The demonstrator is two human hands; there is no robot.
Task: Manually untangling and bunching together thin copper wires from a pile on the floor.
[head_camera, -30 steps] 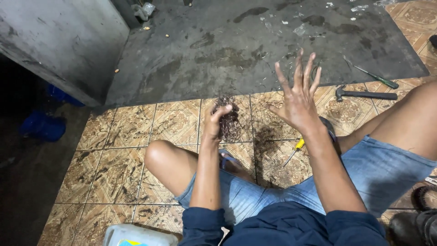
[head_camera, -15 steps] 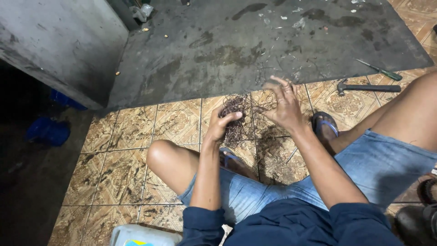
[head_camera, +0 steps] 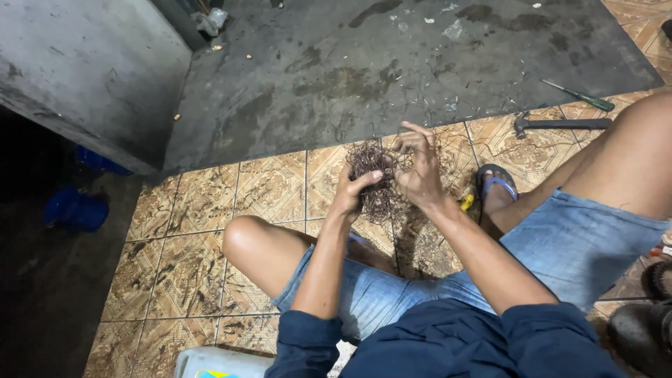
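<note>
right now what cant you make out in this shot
Head view only:
- wire tangle: its lower part is hidden behind the left hand.
- right hand: palm faces away; its grip on the strands cannot be told.
- yellow tool: mostly hidden by the right forearm.
- blue objects: lost in shadow.

The lower part of the tangled wire bundle (head_camera: 374, 185) is covered by the left hand (head_camera: 353, 192). The palm of the right hand (head_camera: 418, 171) is turned away. The yellow tool (head_camera: 466, 202) is mostly hidden behind the right wrist. The dark objects (head_camera: 647, 315) near right are cut off by the edge.
</note>
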